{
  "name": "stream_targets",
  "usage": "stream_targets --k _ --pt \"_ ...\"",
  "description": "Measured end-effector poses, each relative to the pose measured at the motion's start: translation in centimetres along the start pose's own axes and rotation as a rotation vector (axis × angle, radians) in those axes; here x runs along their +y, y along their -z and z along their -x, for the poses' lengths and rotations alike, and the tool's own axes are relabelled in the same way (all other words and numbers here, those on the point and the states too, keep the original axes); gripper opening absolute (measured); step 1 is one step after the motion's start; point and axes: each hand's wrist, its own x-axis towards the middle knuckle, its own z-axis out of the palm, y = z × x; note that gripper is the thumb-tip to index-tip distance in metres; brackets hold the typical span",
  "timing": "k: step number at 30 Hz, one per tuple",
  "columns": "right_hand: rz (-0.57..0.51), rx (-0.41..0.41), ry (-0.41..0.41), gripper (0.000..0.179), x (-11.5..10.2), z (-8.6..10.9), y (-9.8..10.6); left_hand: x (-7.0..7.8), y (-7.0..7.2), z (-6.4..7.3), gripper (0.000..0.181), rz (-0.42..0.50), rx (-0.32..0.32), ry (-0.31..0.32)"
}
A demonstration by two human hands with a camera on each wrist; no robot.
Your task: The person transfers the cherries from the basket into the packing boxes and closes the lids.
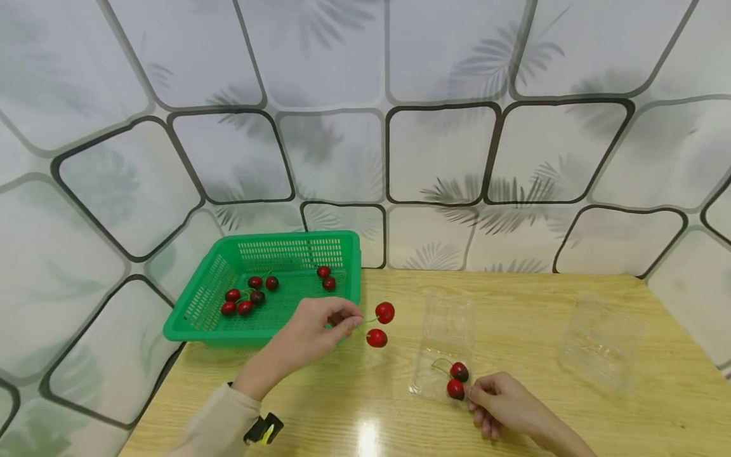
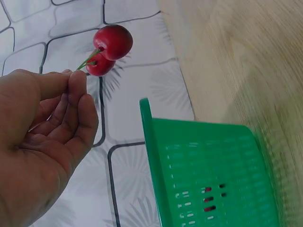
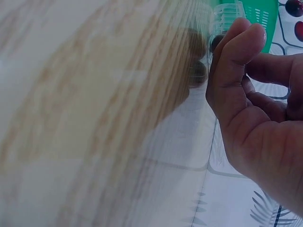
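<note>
My left hand [image 1: 311, 333] pinches the green stems of a pair of red cherries [image 1: 385, 312] between thumb and fingertips. The pair hangs in the air to the right of a green plastic basket [image 1: 228, 334]. In the left wrist view, the held cherries [image 2: 113, 42] stand out beyond the fingertips. A clear plastic box [image 1: 445, 324] lies on the table, with two dark red cherries [image 1: 459, 371] at its near end. Curled fingers of my right hand [image 1: 505, 403] hold the box's near right corner; the exact contact is partly hidden in the right wrist view.
Several more cherries [image 1: 245, 308] lie inside the basket, in clusters at its left and back right. Another clear plastic piece [image 1: 599, 349] sits on the wooden table [image 1: 514, 317] at the right. Behind the table hangs a patterned cloth [image 1: 440, 152].
</note>
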Motion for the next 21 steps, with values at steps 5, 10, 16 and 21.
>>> stream_targets --k 5,10,16,21 --pt "-0.007 -0.011 0.001 0.034 -0.1 -0.1 0.1 0.5 -1.0 -0.2 0.007 0.020 -0.016 -0.025" --pt "-0.001 -0.014 -0.003 0.034 0.1 -0.1 0.1 0.7 -2.1 -0.1 0.007 0.057 -0.056 -0.007" --pt "0.004 -0.013 -0.009 0.033 0.2 -0.1 0.0 1.1 -3.4 0.0 0.008 0.094 -0.120 0.007" --pt "-0.006 -0.022 -0.014 0.034 0.0 -0.1 0.2 1.3 -4.5 0.0 0.008 0.118 -0.156 0.010"
